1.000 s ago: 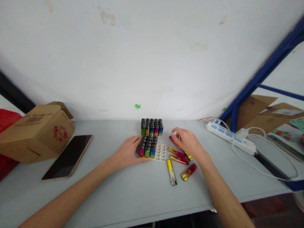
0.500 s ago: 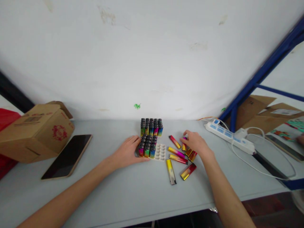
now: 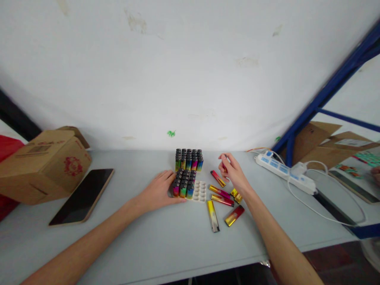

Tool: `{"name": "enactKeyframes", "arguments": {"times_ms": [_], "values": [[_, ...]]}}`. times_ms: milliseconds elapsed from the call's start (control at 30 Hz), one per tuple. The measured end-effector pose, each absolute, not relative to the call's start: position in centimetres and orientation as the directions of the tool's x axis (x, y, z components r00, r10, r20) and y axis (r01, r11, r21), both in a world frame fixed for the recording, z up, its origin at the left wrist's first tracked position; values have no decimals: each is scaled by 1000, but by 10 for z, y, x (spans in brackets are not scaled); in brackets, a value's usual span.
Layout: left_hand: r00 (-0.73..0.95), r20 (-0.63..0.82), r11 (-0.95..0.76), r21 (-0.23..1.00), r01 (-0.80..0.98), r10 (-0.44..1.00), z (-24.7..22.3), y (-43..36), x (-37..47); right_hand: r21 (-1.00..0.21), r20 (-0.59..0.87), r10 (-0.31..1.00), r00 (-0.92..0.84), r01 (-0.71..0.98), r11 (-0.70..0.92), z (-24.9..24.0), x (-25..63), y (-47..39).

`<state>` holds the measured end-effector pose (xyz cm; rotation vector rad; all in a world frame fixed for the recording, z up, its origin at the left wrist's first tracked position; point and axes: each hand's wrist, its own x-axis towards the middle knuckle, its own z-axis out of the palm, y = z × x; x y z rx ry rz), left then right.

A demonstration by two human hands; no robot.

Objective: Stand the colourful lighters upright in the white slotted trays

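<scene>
My left hand (image 3: 160, 187) is curled round the left side of a white tray (image 3: 201, 191), thumb along its front edge and fingers at the back corner. Upright lighters (image 3: 183, 183) with black tops and colourful bodies fill the tray's left columns; its right columns show bare round holes. Right of the tray and above the table, my right hand (image 3: 233, 169) pinches a lighter (image 3: 225, 164), mostly covered by the fingers. Several loose lighters lie below it, among them a yellow and silver lighter (image 3: 213, 215) and a red and gold lighter (image 3: 234, 215).
Behind the tray stands a second block of upright lighters (image 3: 189, 160). To the left lie a dark phone (image 3: 82, 196) and a cardboard box (image 3: 44, 166). A white power strip (image 3: 285, 173) with cables is at the right, beside a blue metal frame (image 3: 308, 105).
My right hand has lifted a lighter from the loose pile and moved up and slightly left with it. The left hand stays at the tray.
</scene>
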<state>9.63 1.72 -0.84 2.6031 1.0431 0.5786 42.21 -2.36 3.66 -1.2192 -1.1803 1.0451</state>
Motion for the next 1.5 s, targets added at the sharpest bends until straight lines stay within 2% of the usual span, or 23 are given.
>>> {"name": "enactKeyframes", "arguments": {"times_ms": [100, 200, 367, 633, 867, 1267, 1500], "values": [[660, 258, -702, 387, 598, 705, -8, 17, 96, -997, -17, 996, 87, -78, -10, 37, 405, -26], [665, 266, -710, 380, 593, 698, -8, 17, 97, -993, -84, 986, 142, -92, -71, 33, 393, -28], [659, 263, -702, 392, 595, 705, -7, 16, 96, -999, -8, 966, 259, -35, 1, 27, 378, -32], [661, 276, -709, 398, 582, 698, -9, 17, 95, -990, 96, 966, 239, 121, 68, 30, 376, -35], [663, 282, -714, 394, 579, 694, -9, 18, 95, -998, 23, 986, 167, 57, 13, 33, 374, -38], [661, 259, -701, 401, 589, 704, -10, 19, 95, -985, 19, 989, 144, 175, -6, 25, 372, -36], [661, 253, -696, 416, 585, 706, -10, 19, 95, -993, 13, 991, 135, 114, -2, 20, 374, -34]]}}
